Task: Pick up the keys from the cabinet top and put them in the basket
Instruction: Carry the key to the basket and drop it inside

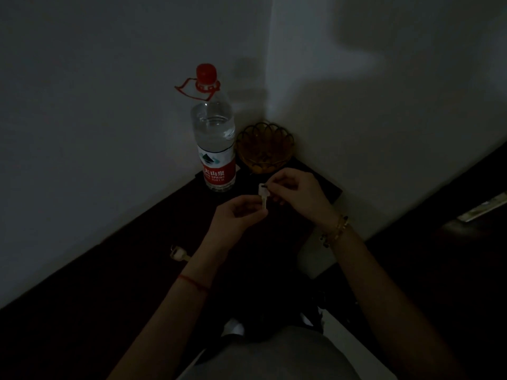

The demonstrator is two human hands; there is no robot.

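Note:
The scene is dim. A pale key (262,196) hangs above the dark cabinet top (115,270), held between both hands. My left hand (239,215) pinches its lower end. My right hand (297,193) grips its upper end, where a small dark ring shows. A brown woven basket (264,147) stands in the corner just behind my hands. Another pale key (179,253) lies on the cabinet top to the left of my left forearm.
A large water bottle (215,138) with a red cap and red label stands left of the basket against the wall. Walls close the corner on two sides. The cabinet's right edge drops to a pale floor (318,253).

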